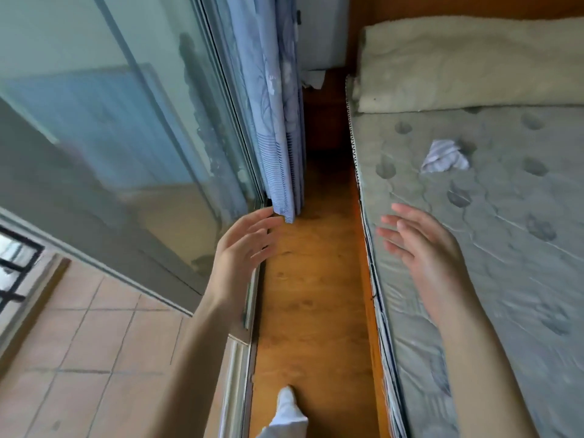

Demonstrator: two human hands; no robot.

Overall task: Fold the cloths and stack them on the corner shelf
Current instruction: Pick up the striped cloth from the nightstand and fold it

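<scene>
Nearest, a foot in a white sock [286, 406] stood on the strip of wooden floor [309, 295] that ran between the mattress [505, 248] and the sliding glass door [110, 137]. Beyond the glass, on the side away from the mattress, lay a tiled balcony floor [79, 358].

Above the foot both arms reached forward. The left hand [243, 245] hung over the floor beside the mattress, close to the door frame, its fingers spread and relaxed with nothing in them; the fingertips were near the bottom hem of the curtain, though I could not tell whether they touched it. The right hand [420, 248] hovered over the near edge of the mattress, fingers straight and loose, likewise holding nothing.

Further along, the blue patterned curtain [278, 121] hung gathered against the door, across the floor strip from the mattress. On the mattress itself, well beyond the right hand, lay a small crumpled striped cloth [444, 158], unfolded and apart from both hands.

At the far end of the mattress rested a pale folded blanket [467, 64] across its width. Past the mattress's far corner stood dark wooden furniture [325, 121], too dim to make out.
</scene>
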